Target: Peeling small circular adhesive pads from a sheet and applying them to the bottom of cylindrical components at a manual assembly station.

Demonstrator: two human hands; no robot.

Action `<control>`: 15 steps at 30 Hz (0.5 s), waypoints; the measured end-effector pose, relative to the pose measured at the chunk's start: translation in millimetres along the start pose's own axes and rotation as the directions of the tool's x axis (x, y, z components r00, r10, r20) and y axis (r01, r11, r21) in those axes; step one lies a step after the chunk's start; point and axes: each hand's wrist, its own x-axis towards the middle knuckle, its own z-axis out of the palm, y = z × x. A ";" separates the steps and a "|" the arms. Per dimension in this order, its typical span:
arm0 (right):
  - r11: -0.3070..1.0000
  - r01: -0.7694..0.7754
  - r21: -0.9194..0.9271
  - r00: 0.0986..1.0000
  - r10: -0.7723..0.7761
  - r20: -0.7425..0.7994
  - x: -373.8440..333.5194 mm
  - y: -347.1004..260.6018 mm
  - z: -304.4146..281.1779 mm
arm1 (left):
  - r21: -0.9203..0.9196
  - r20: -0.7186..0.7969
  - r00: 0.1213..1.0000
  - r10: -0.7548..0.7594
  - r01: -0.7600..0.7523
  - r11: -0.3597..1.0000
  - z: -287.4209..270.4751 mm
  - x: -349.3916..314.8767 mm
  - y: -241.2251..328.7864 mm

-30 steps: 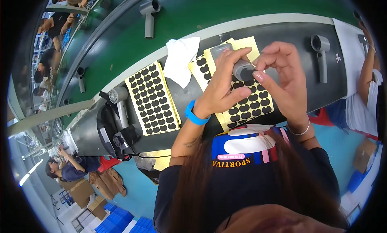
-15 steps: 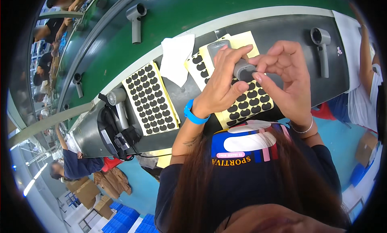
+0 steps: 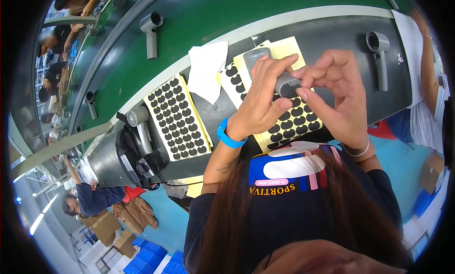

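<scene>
My left hand [image 3: 263,96] is wrapped round a grey hair-dryer-shaped device [image 3: 256,53], whose head shows beyond the fingers. A rounded end with a dark face [image 3: 290,88] points toward my right hand [image 3: 334,89]. The thumb and index finger of that hand pinch at the dark face's edge; whatever small thing they hold is hidden. Beneath both hands lie yellow-backed sheets of black notched round stickers [image 3: 294,122]. Farther left is another sticker sheet [image 3: 177,117], its black pieces in rows.
A white cloth [image 3: 207,70] lies behind the sheets. Similar grey devices stand at the right [image 3: 378,56], on the green conveyor belt [image 3: 150,35] and at the left [image 3: 138,120], beside a black bag-like object with a small camera [image 3: 144,167]. Co-workers sit along the line.
On the belt, the grey devices have shifted left and slightly nearer. My hands keep nearly the same pose around the held device.
</scene>
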 end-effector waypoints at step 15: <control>1.000 -0.008 -0.019 1.000 0.008 0.010 -0.5 -0.6 2.6 | -0.009 0.003 1.000 -0.010 0.010 1.000 -1.4 -1.9 2.3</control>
